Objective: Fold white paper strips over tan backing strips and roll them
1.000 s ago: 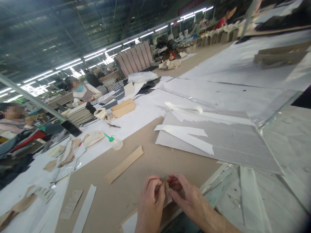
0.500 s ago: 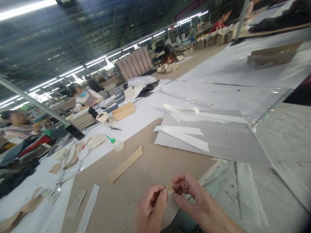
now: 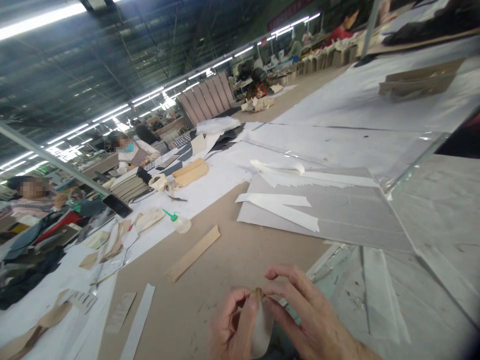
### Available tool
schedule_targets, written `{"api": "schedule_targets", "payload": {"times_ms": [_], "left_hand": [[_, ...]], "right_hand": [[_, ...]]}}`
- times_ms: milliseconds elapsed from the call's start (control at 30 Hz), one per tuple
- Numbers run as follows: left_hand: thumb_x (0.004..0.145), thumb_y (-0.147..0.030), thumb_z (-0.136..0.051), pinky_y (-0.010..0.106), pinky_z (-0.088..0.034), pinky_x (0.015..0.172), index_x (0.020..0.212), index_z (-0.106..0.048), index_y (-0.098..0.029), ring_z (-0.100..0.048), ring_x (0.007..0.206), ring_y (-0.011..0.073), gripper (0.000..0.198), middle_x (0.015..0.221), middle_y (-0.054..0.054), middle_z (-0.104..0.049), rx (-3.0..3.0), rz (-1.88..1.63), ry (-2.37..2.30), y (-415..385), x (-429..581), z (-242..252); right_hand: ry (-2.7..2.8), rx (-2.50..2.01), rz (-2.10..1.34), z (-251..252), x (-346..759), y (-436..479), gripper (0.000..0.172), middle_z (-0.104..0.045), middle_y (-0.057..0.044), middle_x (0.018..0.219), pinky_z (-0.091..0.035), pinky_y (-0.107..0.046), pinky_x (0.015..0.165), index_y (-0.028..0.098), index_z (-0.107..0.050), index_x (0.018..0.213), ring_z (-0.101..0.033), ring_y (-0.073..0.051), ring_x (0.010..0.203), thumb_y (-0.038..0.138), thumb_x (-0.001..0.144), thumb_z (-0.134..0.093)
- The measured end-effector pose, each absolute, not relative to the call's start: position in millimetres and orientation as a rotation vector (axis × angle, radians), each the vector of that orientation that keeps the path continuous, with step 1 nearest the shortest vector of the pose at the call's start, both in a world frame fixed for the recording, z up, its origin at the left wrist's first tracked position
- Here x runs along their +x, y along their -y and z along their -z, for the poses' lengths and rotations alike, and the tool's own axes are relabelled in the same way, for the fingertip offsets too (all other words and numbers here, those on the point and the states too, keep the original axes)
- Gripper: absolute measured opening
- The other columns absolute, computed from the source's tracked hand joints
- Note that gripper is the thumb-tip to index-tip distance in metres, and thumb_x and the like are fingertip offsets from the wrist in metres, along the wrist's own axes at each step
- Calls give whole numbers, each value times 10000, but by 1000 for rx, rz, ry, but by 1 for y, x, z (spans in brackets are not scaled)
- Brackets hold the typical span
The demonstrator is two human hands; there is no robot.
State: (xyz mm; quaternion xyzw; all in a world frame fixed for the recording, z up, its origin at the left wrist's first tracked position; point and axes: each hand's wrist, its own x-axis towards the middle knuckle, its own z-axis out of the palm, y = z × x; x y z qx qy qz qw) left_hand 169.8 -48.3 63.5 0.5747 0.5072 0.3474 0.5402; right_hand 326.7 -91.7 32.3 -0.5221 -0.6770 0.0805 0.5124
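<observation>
Low in the head view, my left hand point(image 3: 233, 322) pinches a pale, whitish piece of material point(image 3: 261, 327) with a tan tip between thumb and bent fingers. Its lower part hangs down between my hands; I cannot tell whether it is fabric or leather. My right hand point(image 3: 305, 312) meets the same tip from the right, its thumb and a fingertip closed at the tan edge, its upper fingers raised apart. Ahead of my hands, a folded tan strip point(image 3: 193, 253) lies on the brown board point(image 3: 225, 265). A white strip point(image 3: 138, 322) lies to the left.
White strips point(image 3: 281, 212) rest on a grey board point(image 3: 337, 220) ahead on the right. A green-nozzled squeeze bottle point(image 3: 179, 222) stands beyond the tan strip. A phone point(image 3: 117, 205) is fixed to a slanting pole at left. Co-workers sit across the table.
My right hand's upper fingers have lifted and spread from the tip, which now looks narrower between my fingers. My left hand keeps its pinch. The view has shifted slightly.
</observation>
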Motion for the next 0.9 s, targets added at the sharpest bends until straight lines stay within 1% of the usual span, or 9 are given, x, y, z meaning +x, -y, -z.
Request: {"api": "schedule_targets", "payload": {"times_ms": [133, 267, 367, 500, 633, 767, 900], "left_hand": [[850, -541, -662, 188, -435, 548, 805, -711, -191, -503, 571, 96, 356, 742, -6, -621, 1500, -900, -1181, 50, 173, -60], [908, -503, -602, 188, -477, 580, 817, -715, -199, -575, 624, 119, 337, 761, 11, -656, 1685, -937, -1218, 51, 175, -57], [943, -463, -562, 188, -499, 605, 851, -718, -206, -613, 665, 127, 314, 812, 26, -690, 1794, -947, -1239, 52, 175, -52], [957, -405, -552, 195, -512, 612, 895, -714, -217, -630, 661, 125, 256, 852, 36, -709, 1913, -963, -1221, 53, 174, -49], [981, -326, -512, 194, -507, 622, 926, -704, -231, -635, 662, 117, 221, 875, 37, -716, 2033, -965, -1186, 55, 176, -52], [976, -317, -520, 213, -507, 604, 918, -701, -244, -636, 637, 129, 204, 855, 43, -717, 2134, -918, -1219, 56, 177, -53], [982, -320, -505, 221, -500, 614, 920, -683, -247, -651, 675, 138, 201, 839, 43, -706, 2156, -873, -1187, 55, 176, -48]], "right_hand": [[1689, -1271, 49, -37, 330, 89, 236, -636, -99, 1128, -508, -403, 926, 197, -612, 1122, -599, -217, 1030, 79, 936, -528], [1702, -1244, 191, -42, 333, 84, 214, -684, -83, 1037, -486, -439, 952, 180, -642, 1073, -613, -207, 945, 62, 932, -533], [1743, -1203, 184, -43, 335, 82, 230, -696, -72, 1011, -452, -452, 1003, 157, -643, 1081, -613, -191, 905, 36, 916, -538], [1798, -1179, 148, -44, 337, 83, 255, -702, -70, 1023, -387, -480, 1073, 125, -637, 1088, -606, -199, 943, 14, 881, -539], [1812, -1175, 169, -45, 338, 84, 249, -706, -73, 1019, -372, -513, 1086, 115, -632, 1078, -594, -216, 967, 28, 866, -533], [1835, -1198, 126, -44, 338, 85, 209, -703, -69, 1055, -372, -543, 1095, 155, -625, 1002, -593, -226, 987, 52, 856, -518], [1810, -1215, 80, -42, 337, 83, 185, -702, -52, 1066, -389, -538, 1095, 190, -609, 937, -598, -219, 999, 56, 846, -518]]}}
